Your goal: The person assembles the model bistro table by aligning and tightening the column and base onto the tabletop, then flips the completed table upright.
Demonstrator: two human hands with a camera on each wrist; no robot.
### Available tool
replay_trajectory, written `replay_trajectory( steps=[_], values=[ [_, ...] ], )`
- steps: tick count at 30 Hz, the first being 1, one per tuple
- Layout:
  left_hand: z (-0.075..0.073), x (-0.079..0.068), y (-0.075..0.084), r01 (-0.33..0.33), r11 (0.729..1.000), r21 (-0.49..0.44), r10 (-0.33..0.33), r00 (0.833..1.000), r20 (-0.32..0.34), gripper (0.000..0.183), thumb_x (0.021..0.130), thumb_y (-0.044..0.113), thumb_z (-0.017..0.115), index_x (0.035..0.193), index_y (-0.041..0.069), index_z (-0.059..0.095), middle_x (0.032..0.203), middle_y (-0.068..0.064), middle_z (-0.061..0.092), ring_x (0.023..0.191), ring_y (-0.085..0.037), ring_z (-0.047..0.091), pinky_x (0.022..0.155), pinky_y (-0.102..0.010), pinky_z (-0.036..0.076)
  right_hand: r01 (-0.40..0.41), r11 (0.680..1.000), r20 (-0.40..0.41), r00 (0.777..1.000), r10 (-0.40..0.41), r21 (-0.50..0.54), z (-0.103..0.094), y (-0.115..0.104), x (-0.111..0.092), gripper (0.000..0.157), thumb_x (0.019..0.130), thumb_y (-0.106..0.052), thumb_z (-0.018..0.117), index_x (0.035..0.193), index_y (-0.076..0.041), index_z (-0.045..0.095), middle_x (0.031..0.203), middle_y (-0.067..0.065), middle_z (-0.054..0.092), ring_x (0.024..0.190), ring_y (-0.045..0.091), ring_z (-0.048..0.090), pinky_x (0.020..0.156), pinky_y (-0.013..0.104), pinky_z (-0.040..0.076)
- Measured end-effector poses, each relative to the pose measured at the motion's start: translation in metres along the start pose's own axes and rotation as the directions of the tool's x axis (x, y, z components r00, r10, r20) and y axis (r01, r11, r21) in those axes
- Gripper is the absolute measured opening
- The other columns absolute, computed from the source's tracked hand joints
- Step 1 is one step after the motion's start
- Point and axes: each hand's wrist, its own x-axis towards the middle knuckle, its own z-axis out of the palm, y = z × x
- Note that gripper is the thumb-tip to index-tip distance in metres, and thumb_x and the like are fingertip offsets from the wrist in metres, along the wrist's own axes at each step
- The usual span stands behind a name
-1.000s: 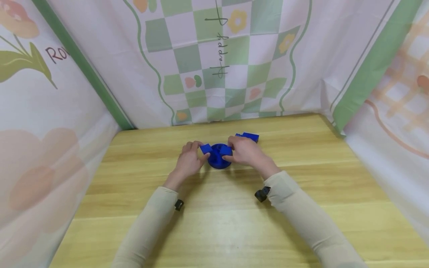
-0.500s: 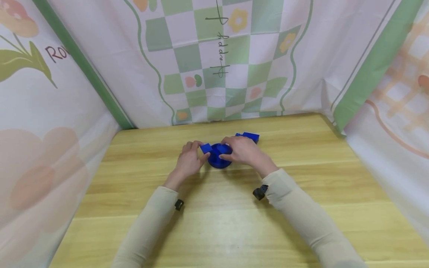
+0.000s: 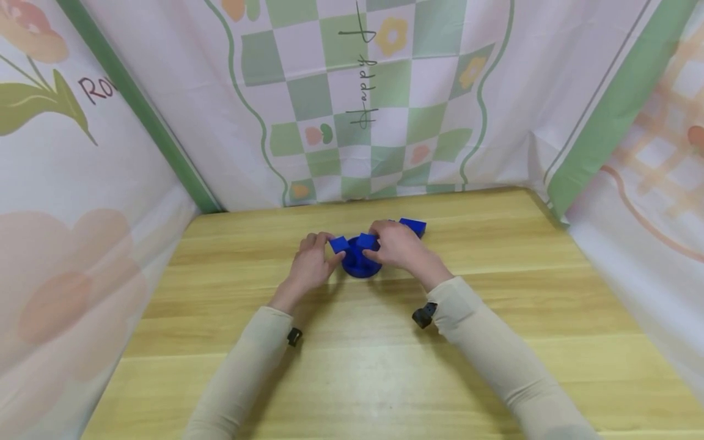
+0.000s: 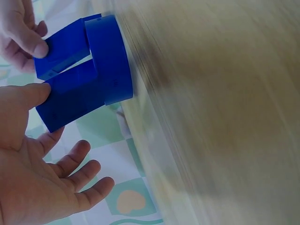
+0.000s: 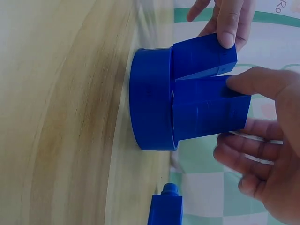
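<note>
A round blue base (image 3: 360,269) with a raised rim rests on the wooden table. Two blue rectangular blocks stand on it, leaning slightly apart at the top. My left hand (image 3: 310,264) pinches the left block (image 3: 339,244) near its top between thumb and index finger; its other fingers are spread loosely, as the left wrist view shows. With thumb and fingers, my right hand (image 3: 404,246) grips the upper end of the right block (image 5: 213,110). In the right wrist view both blocks' lower ends sit at the base's rim, and their bottoms are hidden inside it.
Behind my right hand lies another blue block (image 3: 414,227), partly covered in the head view; the right wrist view shows a round knob (image 5: 170,189) on its end. Patterned curtains (image 3: 363,146) stand along the table's back and sides.
My right hand has moved slightly left and back with the right block, whose top now sits turned more diagonally. My left hand has kept its hold on the left block.
</note>
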Motion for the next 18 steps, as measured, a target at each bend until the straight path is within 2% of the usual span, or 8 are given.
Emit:
replay_trajectory(
  steps=[3,6,10,14,18],
  values=[
    [0.0,0.0002,0.0003,-0.01,1.0,0.005,0.01,1.0,-0.015,0.052,0.1,0.047,0.056,0.136,0.011,0.048,0.133,-0.019,0.051,0.121,-0.036,0.05,0.098,-0.051,0.05,0.033,0.999,0.003,0.999,-0.033,0.017,0.0021,0.0009,0.0006,0.055,0.089,-0.036,0.072,0.136,-0.013,0.056,0.125,0.012,0.068,0.111,0.031,0.067,0.093,0.046,0.055],
    [0.0002,0.0003,0.0001,-0.015,1.0,0.012,0.016,1.0,-0.018,0.051,0.1,0.047,0.055,0.135,0.011,0.048,0.132,-0.019,0.051,0.12,-0.035,0.051,0.097,-0.051,0.05,0.042,0.999,-0.003,0.999,-0.042,-0.028,0.003,0.0011,0.0005,0.057,0.091,-0.039,0.07,0.141,-0.016,0.053,0.129,0.015,0.066,0.114,0.034,0.066,0.093,0.049,0.055],
    [0.0004,0.0003,0.0001,-0.012,1.0,0.014,0.012,1.0,-0.009,0.052,0.1,0.048,0.055,0.136,0.011,0.047,0.131,-0.018,0.051,0.12,-0.034,0.051,0.098,-0.05,0.05,-0.008,0.997,-0.022,1.0,0.007,-0.07,0.002,0.0005,0.0013,0.055,0.091,-0.048,0.068,0.131,-0.012,0.059,0.12,0.014,0.07,0.104,0.033,0.069,0.086,0.048,0.057],
    [-0.0001,-0.0002,0.0004,-0.005,1.0,0.007,0.005,1.0,-0.004,0.052,0.1,0.048,0.055,0.136,0.011,0.047,0.132,-0.018,0.051,0.12,-0.034,0.05,0.099,-0.05,0.049,-0.041,0.998,-0.013,0.999,0.04,-0.054,-0.0009,0.0005,0.003,0.056,0.089,-0.05,0.069,0.126,-0.01,0.063,0.12,0.014,0.07,0.105,0.032,0.068,0.087,0.047,0.057],
    [-0.0003,-0.0002,0.0005,-0.005,1.0,0.006,0.005,1.0,-0.003,0.053,0.1,0.048,0.055,0.137,0.011,0.047,0.133,-0.019,0.05,0.122,-0.035,0.05,0.1,-0.051,0.049,-0.131,0.99,-0.011,0.991,0.131,-0.043,-0.0027,0.0024,0.0047,0.051,0.088,-0.054,0.068,0.108,-0.008,0.065,0.101,0.01,0.07,0.091,0.029,0.068,0.077,0.043,0.056]
  ],
)
